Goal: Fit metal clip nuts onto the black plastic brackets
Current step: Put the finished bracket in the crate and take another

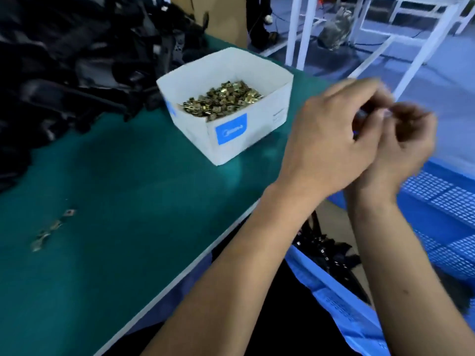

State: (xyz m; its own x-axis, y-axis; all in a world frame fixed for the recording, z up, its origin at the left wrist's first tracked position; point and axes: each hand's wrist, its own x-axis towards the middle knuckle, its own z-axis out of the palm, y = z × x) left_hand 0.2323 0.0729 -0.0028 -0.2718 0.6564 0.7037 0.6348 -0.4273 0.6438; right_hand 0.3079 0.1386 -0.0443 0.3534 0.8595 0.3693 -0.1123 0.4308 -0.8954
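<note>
Hovering off the right edge of the green counter (123,188), two hands meet, fingertips nearly touching. Left hand (331,140) has fingers curled toward the right hand (403,147), also curled. Motion blur hides what sits between the fingertips, so cannot tell whether either grip is pinching something or simply pressed together.

One white cardboard box (226,109) with a blue label stands on the counter, just left of the left hand, open top, about half filled with a heap of brass-coloured clip nuts (223,97), too many to count. About four loose clip nuts (52,228) lie in a rough line near the counter's left front area, well apart from the box.

One large pile of black plastic brackets (77,60) covers the far left of the counter, touching the box's left rear corner; count unreadable. More black brackets (331,255) lie in a blue crate (437,201) below the counter, under the forearms; number unclear.
</note>
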